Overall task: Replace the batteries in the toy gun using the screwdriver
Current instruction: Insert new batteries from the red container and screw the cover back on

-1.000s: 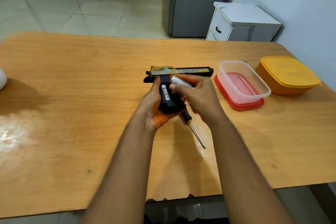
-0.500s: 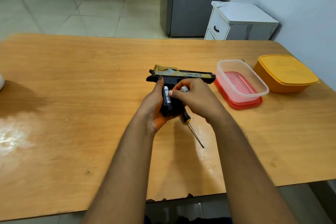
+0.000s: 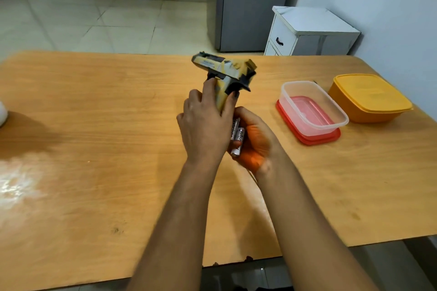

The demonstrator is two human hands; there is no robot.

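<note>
The black and gold toy gun (image 3: 224,71) is raised above the wooden table (image 3: 94,149), barrel pointing left and away. My left hand (image 3: 204,130) grips its handle from the left side. Just under the handle's base my right hand (image 3: 255,142) lies palm up, cupped around two white batteries (image 3: 237,140) resting side by side in it. My arms hide the screwdriver; only a thin sliver shows at my right wrist.
A clear plastic box on a red lid (image 3: 312,111) stands to the right, with a closed yellow box (image 3: 369,99) behind it. A white object (image 3: 2,113) pokes in at the left edge. The table's front edge runs below my forearms.
My left hand has lifted and turned the gun upright off the table. My right hand has moved from the grip's battery slot to under the handle, palm up, with two batteries now in it.
</note>
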